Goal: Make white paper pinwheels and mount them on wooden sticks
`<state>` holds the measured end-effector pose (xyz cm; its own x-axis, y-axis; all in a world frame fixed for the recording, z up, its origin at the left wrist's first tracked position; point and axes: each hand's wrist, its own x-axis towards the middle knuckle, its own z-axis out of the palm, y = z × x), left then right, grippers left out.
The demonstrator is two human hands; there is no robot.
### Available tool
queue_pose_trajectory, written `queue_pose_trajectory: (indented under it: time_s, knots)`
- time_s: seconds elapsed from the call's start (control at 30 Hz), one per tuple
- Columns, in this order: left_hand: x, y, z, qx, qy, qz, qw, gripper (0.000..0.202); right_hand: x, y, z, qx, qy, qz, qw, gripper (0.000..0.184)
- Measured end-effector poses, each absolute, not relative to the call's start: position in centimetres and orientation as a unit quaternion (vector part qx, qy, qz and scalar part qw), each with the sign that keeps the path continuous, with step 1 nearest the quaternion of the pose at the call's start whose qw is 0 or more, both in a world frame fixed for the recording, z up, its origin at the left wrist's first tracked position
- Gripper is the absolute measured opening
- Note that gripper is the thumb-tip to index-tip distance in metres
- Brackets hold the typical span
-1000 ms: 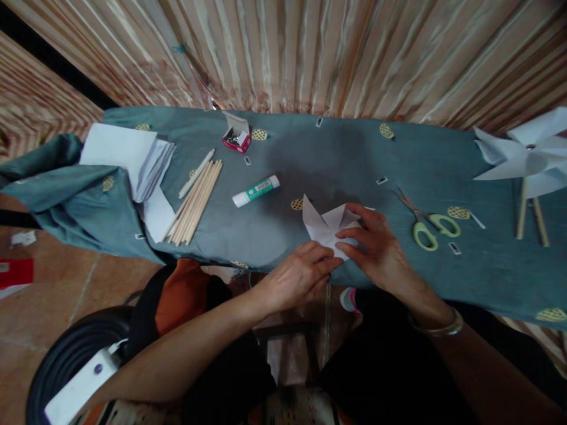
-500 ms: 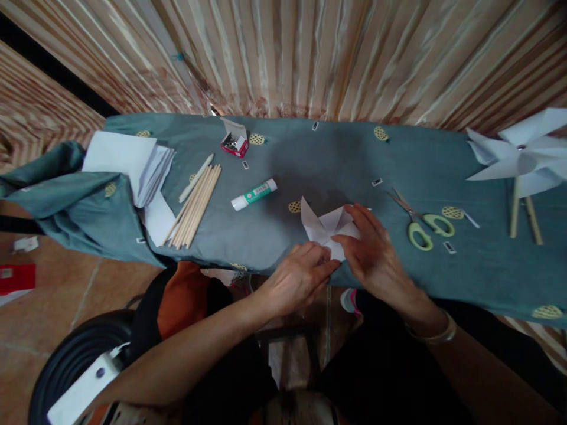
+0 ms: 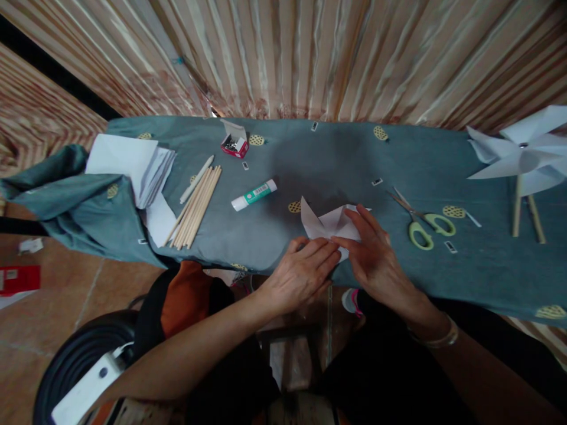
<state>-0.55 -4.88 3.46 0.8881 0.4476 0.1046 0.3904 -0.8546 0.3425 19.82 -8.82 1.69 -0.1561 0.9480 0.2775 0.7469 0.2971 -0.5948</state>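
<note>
A white folded paper piece (image 3: 321,222) with pointed flaps lies near the front edge of the table under a teal cloth (image 3: 310,171). My left hand (image 3: 301,274) rests at its near corner, fingers bent and pressing on the paper. My right hand (image 3: 374,254) lies on the paper's right side, fingers stretched and pressing a flap down. Most of the near part of the paper is hidden under both hands.
Green-handled scissors (image 3: 420,227) lie right of my hands. A glue stick (image 3: 254,194), a bundle of wooden sticks (image 3: 195,203), a paper stack (image 3: 133,165) and a small red box of pins (image 3: 234,142) sit to the left. A finished white pinwheel (image 3: 522,156) lies far right.
My left hand has slid up onto the near corner of the paper. My right hand's fingers have shifted slightly over the flap. The paper stays in place.
</note>
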Motion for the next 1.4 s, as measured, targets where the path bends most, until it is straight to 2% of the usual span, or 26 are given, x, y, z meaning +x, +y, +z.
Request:
queue_pose_trajectory:
  time_s: [0.37,0.53,0.77,1.03,1.23,1.4]
  knots:
    - [-0.4,-4.6,3.2,0.96,0.219,0.089,0.151,0.038,20.0,-8.8,1.6,-0.571,-0.747,0.154,0.305,0.041]
    - [-0.5,-4.6,3.3,0.96,0.216,0.09,0.154,0.039,20.0,-8.8,1.7,-0.562,-0.747,0.16,0.318,0.046]
    - [-0.3,-4.5,3.5,0.96,0.218,0.082,0.156,0.038,19.7,-8.8,1.6,-0.56,-0.772,0.117,0.277,0.057]
    - [-0.3,-4.7,3.5,0.959,0.224,0.07,0.157,0.037,19.2,-8.6,1.1,-0.552,-0.793,0.055,0.251,0.056]
    - [-0.4,-4.7,3.4,0.96,0.225,0.078,0.149,0.036,19.4,-8.8,0.9,-0.555,-0.781,0.062,0.279,0.06]
    - [-0.3,-4.6,3.4,0.961,0.219,0.089,0.14,0.032,20.4,-8.6,0.7,-0.562,-0.766,0.097,0.297,0.05]
